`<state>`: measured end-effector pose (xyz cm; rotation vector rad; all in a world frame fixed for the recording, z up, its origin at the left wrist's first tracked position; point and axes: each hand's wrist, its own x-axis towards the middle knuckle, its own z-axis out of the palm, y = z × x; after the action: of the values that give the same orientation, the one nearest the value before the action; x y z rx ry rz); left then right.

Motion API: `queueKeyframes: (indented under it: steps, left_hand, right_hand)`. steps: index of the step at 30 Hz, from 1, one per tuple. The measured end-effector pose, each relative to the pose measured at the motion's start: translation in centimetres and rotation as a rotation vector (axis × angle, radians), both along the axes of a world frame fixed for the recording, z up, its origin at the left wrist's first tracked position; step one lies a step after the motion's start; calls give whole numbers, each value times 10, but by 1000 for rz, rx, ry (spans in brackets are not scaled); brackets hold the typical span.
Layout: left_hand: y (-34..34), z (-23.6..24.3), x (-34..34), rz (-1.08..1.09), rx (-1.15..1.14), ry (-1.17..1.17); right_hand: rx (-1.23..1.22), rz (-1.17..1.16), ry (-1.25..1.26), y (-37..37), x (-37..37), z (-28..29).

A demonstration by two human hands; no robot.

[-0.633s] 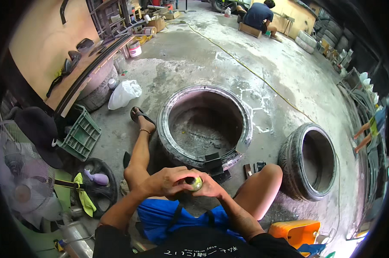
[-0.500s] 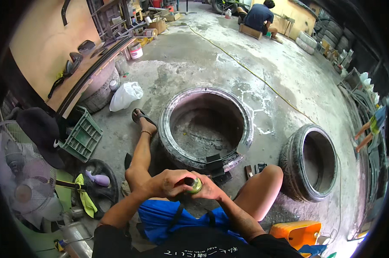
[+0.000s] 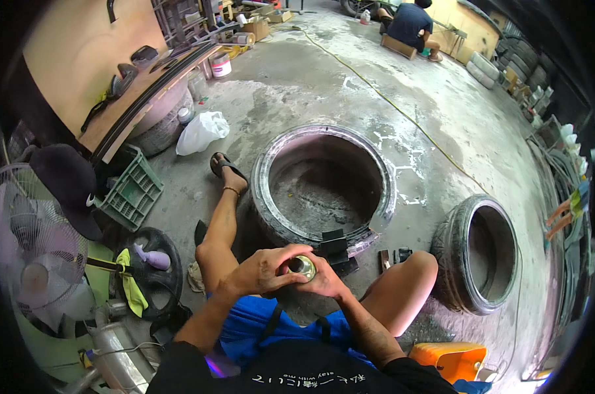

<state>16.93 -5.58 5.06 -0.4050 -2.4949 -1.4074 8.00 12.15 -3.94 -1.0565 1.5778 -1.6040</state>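
Observation:
Both hands meet above my lap, around a small round can (image 3: 303, 268) with a pale rim and a dark centre on top. My left hand (image 3: 263, 270) curls its fingers and thumb about the can's top and left side. From the other side my right hand (image 3: 323, 281) wraps the can's body, which is mostly hidden. Just beyond my hands stands a black blocky object (image 3: 333, 246) against the near rim of a large tyre (image 3: 262, 190) lying flat on the floor.
A second tyre (image 3: 452, 262) leans at right, near an orange container (image 3: 435, 354). To the left are a fan (image 3: 38, 243), a green crate (image 3: 136, 187), a steering wheel (image 3: 172, 253) and a white plastic bag (image 3: 202, 133). A person (image 3: 408, 27) sits far back; a hose (image 3: 389, 98) crosses the floor.
My hands have lifted slightly and turned the can so more of its round top faces me. The left hand has come over its top. The whole view has shifted a little.

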Motion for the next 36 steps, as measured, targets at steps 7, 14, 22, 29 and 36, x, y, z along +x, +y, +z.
queueKeyframes:
  steps: [7,14,22,29,36]
  left_hand:
    - [-11,-14,9,6,-10,-272]
    - [-4,-4,5,58,-112,-124]
    - [-20,-14,11,-123,-59,-194]
    - [-2,-39,7,133,-289,-114]
    - [-9,-9,6,51,-330,-214]
  right_hand:
    - [127,-51,26,-3,6,9]
    - [73,-106,49,-3,3,-6]
    - [109,-35,85,-5,6,2]
    - [123,-158,61,-7,12,-8]
    - [125,-96,90,-5,3,-15]
